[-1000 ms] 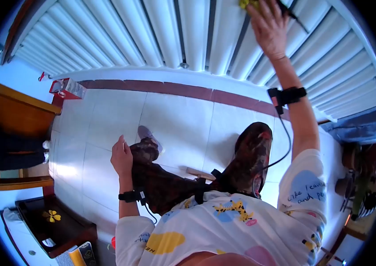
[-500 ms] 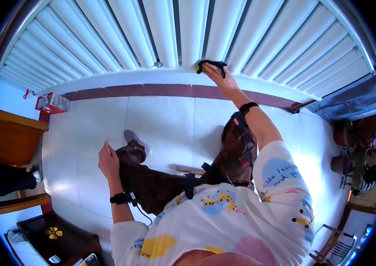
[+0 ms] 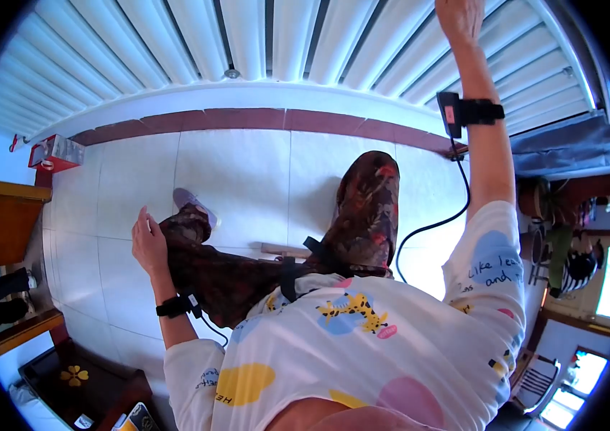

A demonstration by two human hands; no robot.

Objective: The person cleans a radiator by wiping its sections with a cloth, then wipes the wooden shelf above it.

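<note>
My right hand (image 3: 461,18) is raised to the top edge of the head view, against or just in front of the white radiator (image 3: 251,43) with its upright slats. The view's edge cuts off its fingertips, and whatever may be in it is out of sight. My left hand (image 3: 149,242) hangs beside my left knee, in patterned dark trousers (image 3: 204,276). Its fingers are loosely stretched and hold nothing. Each wrist carries a black strap (image 3: 482,112) with a small box and a cable.
A red box (image 3: 57,154) stands on the tiled floor (image 3: 236,165) near the radiator's left end. Dark wooden furniture (image 3: 89,391) is at lower left. Potted plants (image 3: 535,197) and a chair (image 3: 537,381) are on the right. A wooden piece (image 3: 283,251) lies beneath me.
My right hand has gone from the radiator's lower edge, where it pressed a black cloth, up and right to the view's top edge. The cloth has left sight. My left hand keeps its pose.
</note>
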